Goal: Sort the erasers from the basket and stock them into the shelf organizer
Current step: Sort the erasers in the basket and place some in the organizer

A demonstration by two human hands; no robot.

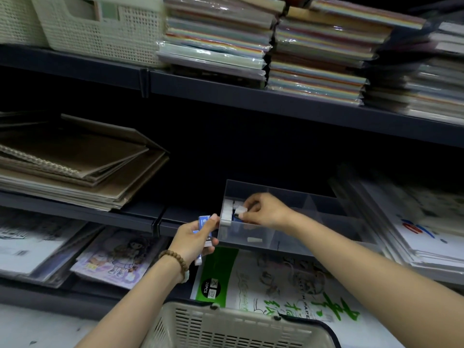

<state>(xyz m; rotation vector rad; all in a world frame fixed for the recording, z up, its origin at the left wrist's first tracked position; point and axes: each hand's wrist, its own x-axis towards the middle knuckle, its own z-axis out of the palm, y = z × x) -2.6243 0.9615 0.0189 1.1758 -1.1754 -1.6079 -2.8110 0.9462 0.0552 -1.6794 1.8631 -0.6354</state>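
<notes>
Dark metal shelving (251,96) is filling the view, and everything that matters is sitting around the clear shelf organizer (313,237) on the middle level. Below the organizer, at the bottom edge, the beige basket (226,327) is poking in. Its inside is cut off, so I'm not seeing how many erasers are waiting there. Under the organizer's front, a green-and-white sketch paper pad (276,280) is lying flat.

Now the hands. The right hand (266,210) is reaching into the organizer's left end, thumb and fingertips pinching a white eraser (241,210) right beside the stacked white erasers (227,213) lining the left wall. The left hand (194,237) is hovering just outside that same wall, fingers wrapped round a small bunch of blue-sleeved erasers (204,221), one of them sticking up toward the rim.

So the next move, I'd judge, is turning on this: the organizer's left compartment is lying between the two hands, with the right hand already inside it and nearer, and the left hand's supply waiting just beside the wall. The pinched eraser's long axis is looking roughly crosswise to the stack, though blur is making that hard to call.

Something dark blue is showing under the right fingertips, too hidden to name. A small white piece (251,239) is lying alone on the organizer's floor, nearer the front wall.
</notes>
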